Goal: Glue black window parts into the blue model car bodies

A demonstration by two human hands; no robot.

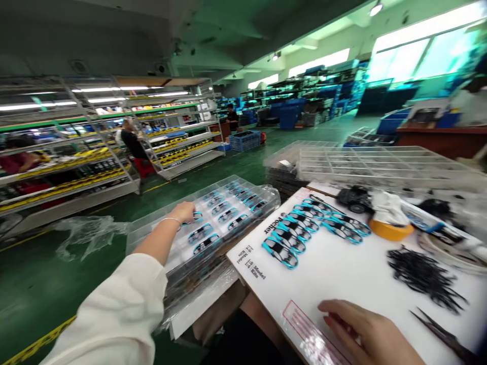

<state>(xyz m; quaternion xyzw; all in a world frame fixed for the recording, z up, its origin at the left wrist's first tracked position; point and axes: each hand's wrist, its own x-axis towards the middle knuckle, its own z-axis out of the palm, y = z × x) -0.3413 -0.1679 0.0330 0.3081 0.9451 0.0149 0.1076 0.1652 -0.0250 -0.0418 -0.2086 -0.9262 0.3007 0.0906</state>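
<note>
My left hand [184,212], its arm stretched out, is down at the clear compartment tray [137,230]. Its fingers are closed at a small blue-edged black part [197,216], with the fingertips partly hidden. Similar blue, black and white parts [205,244] lie in rows in the tray's compartments. On the white work surface [327,276], more blue-edged parts [283,251] lie in an overlapping row. Low over the near side of that surface is my right hand [365,329], blurred, fingers loosely bent and apart, holding nothing.
Right of the parts lie a yellow tape roll [391,230], a heap of black strips [422,276] and dark pointed tweezers or scissors [441,329]. Stacked clear trays [365,165] stand behind. Plastic film [89,235] lies on the green floor. People sit by the racks [182,147].
</note>
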